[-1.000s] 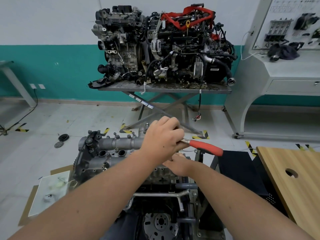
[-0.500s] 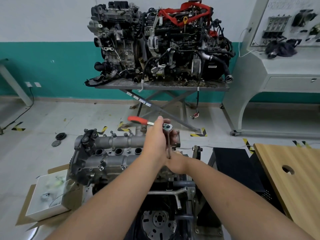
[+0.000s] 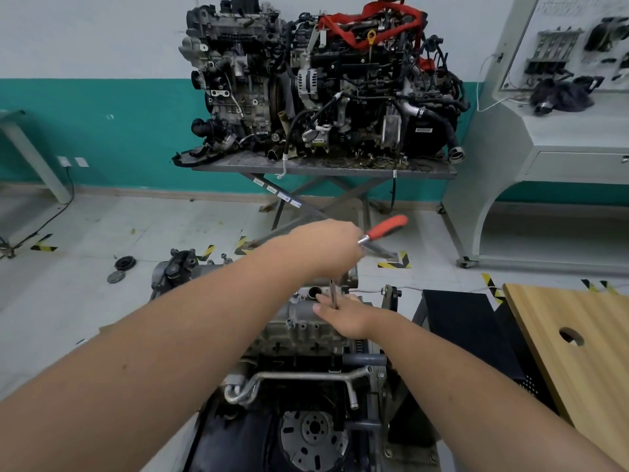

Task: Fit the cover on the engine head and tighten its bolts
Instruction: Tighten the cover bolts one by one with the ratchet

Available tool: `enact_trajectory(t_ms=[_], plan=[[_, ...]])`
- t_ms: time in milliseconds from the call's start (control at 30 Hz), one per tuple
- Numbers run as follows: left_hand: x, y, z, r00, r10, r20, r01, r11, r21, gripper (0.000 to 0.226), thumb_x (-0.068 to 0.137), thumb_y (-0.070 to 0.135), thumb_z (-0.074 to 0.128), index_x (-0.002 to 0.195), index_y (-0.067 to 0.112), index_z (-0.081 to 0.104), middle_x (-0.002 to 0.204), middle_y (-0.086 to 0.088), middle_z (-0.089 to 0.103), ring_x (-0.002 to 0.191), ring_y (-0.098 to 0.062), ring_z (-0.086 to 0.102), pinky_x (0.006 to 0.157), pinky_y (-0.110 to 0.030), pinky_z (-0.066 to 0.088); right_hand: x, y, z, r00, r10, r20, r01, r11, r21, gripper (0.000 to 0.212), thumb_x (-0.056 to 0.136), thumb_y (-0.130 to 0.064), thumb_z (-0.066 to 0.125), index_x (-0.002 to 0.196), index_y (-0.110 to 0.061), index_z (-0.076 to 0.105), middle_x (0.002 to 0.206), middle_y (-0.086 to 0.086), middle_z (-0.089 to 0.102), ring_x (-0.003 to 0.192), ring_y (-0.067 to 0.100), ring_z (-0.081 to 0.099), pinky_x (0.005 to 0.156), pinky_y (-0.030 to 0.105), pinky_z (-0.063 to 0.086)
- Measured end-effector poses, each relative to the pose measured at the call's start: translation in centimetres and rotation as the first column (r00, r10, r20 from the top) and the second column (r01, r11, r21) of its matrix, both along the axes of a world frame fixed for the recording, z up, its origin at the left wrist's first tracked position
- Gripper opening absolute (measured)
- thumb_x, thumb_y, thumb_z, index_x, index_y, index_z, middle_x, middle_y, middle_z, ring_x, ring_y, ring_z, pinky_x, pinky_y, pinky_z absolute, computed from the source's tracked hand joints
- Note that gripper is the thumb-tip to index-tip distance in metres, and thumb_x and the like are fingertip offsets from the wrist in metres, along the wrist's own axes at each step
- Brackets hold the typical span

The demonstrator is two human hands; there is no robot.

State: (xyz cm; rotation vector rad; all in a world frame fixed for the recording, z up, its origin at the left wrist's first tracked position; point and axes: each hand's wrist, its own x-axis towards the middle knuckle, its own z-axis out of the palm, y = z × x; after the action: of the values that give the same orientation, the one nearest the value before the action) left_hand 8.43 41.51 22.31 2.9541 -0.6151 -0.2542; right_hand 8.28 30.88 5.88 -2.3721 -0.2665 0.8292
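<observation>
The grey cover (image 3: 299,318) lies on the engine head (image 3: 306,335) of the engine on the stand in front of me. My left hand (image 3: 326,248) grips the head of a ratchet wrench whose red handle (image 3: 388,228) points up to the right. A thin extension bar (image 3: 333,292) runs down from it to the cover's right end. My right hand (image 3: 347,318) pinches the lower part of that bar and rests on the cover. My left forearm hides most of the cover's left half.
A metal pipe (image 3: 299,378) and a flywheel (image 3: 313,434) sit low on the engine's near face. A wooden table (image 3: 578,352) with a hole stands at right. Behind are a lift table (image 3: 323,165) bearing two engines and a grey bench (image 3: 561,158).
The red handle has swung from pointing left around to pointing right. My left hand stayed on the ratchet head, and my right hand stayed low on the bar. The camera view shifted slightly.
</observation>
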Motion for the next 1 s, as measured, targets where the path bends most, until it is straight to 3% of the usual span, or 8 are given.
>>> enact_trajectory(t_ms=[167,300,367,500,633,733,833,1000], plan=[[-2.0,-0.2,-3.6,0.711,-0.338,0.617,0.326,0.935,0.137,0.035,0.097,0.049,0.053,0.080,0.019,0.060,0.074,0.004,0.050,0.068,-0.021,0.053,0.056,-0.032,0.034,-0.1,0.3,0.8,0.997,0.047,0.053,-0.046,0.999,-0.027,0.053,0.099,-0.058,0.024,0.143,-0.035,0.043,0.158,0.006,0.031,0.139,0.022,0.030,0.117,0.050,0.026],[-2.3,0.6,-7.1,0.545,-0.090,0.834,0.402,0.900,-0.166,0.045,0.082,0.058,0.061,0.077,0.013,0.068,0.094,-0.007,0.065,0.086,-0.029,0.060,0.069,-0.038,0.048,-0.2,0.3,0.5,0.992,-0.100,0.070,0.084,0.976,0.201,0.036,0.106,-0.017,0.035,0.138,-0.006,0.049,0.143,0.016,0.049,0.134,0.027,0.042,0.113,0.030,0.034],[-2.6,0.6,-8.0,0.701,0.022,0.713,0.354,0.857,-0.375,0.061,0.084,0.064,0.054,0.106,0.009,0.070,0.115,-0.009,0.063,0.102,-0.027,0.061,0.084,-0.042,0.052,-0.5,-0.1,0.9,0.986,-0.161,-0.051,0.169,0.941,0.292,0.040,0.106,-0.018,0.035,0.146,-0.013,0.038,0.148,0.011,0.045,0.134,0.017,0.042,0.102,0.009,0.037],[-3.7,-0.6,-8.6,0.987,0.148,0.057,0.007,0.324,-0.946,0.071,0.092,0.074,0.030,0.128,0.020,0.059,0.121,0.008,0.063,0.092,-0.003,0.065,0.087,-0.019,0.050,0.3,0.2,-0.1,0.998,-0.032,-0.045,0.038,0.987,0.156,0.027,0.100,-0.020,0.042,0.109,-0.005,0.063,0.118,0.024,0.062,0.113,0.040,0.058,0.099,0.054,0.048],[-3.4,-1.4,-7.7,0.847,0.035,-0.531,-0.504,-0.266,-0.821,0.053,0.102,0.057,0.031,0.094,0.023,0.072,0.070,-0.007,0.070,0.056,-0.019,0.060,0.058,-0.032,0.051,0.2,0.4,0.2,0.998,-0.006,0.069,-0.004,0.990,0.143,0.025,0.098,-0.028,0.043,0.095,-0.017,0.065,0.111,0.019,0.064,0.102,0.032,0.057,0.099,0.053,0.047],[-2.1,0.0,-6.2,0.779,0.008,-0.627,-0.614,-0.192,-0.765,0.033,0.103,0.039,0.044,0.096,0.013,0.063,0.060,-0.007,0.064,0.052,-0.023,0.060,0.051,-0.029,0.052,0.2,0.2,0.6,0.999,-0.023,-0.042,0.029,0.988,0.155,0.023,0.096,-0.056,0.043,0.109,-0.057,0.062,0.141,0.000,0.048,0.141,0.027,0.033,0.117,0.053,0.026],[-1.2,1.2,-4.4,0.742,0.019,-0.671,-0.670,0.067,-0.739,0.022,0.099,0.028,0.046,0.104,0.009,0.057,0.062,-0.010,0.066,0.058,-0.027,0.069,0.054,-0.030,0.055,0.6,-0.1,0.3,0.994,0.001,-0.112,0.020,0.982,0.186,0.070,0.092,-0.071,0.041,0.154,-0.040,0.030,0.164,-0.011,0.017,0.153,0.018,0.006,0.123,0.047,0.008],[-0.9,1.2,-1.6,0.788,0.079,-0.611,-0.524,0.606,-0.598,0.026,0.097,0.020,0.043,0.098,0.001,0.061,0.080,-0.014,0.076,0.071,-0.020,0.075,0.070,-0.033,0.052,0.2,-0.2,-0.1,1.000,0.019,0.005,-0.020,0.997,0.072,0.061,0.100,-0.061,0.035,0.155,-0.039,0.025,0.166,-0.006,0.009,0.153,0.021,0.003,0.123,0.043,0.007]])
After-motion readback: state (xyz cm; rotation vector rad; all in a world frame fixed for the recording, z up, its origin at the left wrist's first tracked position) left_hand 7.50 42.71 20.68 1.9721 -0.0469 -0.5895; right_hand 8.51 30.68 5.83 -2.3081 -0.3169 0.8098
